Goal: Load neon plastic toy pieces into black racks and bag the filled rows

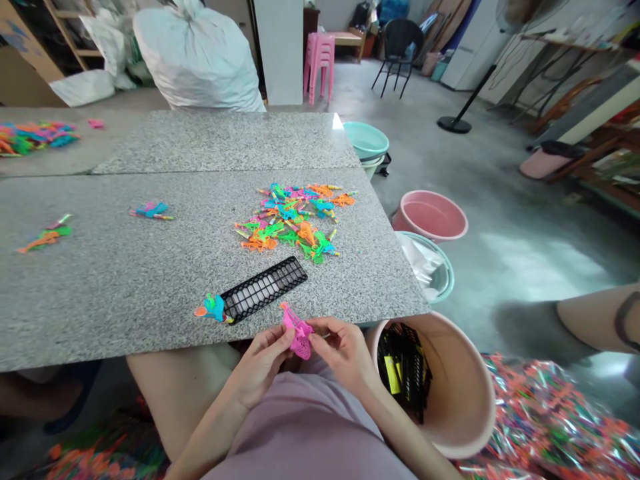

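My left hand (266, 357) pinches a pink plastic mesh toy (300, 338) from its left side, just past the table's front edge. On the toy's other side, my right hand (345, 350) has thumb and fingers closed on it. Beyond my hands lies a long black lattice tray (265, 291), set at a slant on the table. A small blue, green and orange toy bunch (214, 308) rests against its left end. Farther back is a loose pile of bright plastic toys (295, 217), many with striped sticks.
The speckled granite table (125, 280) also carries two small toy clusters (151, 210) (47, 235) at left. Beside my right arm stands a pink bin (467, 393) with black trays inside. Basins (434, 212) line the table's right side; wrapped toys (560, 427) cover the floor at lower right.
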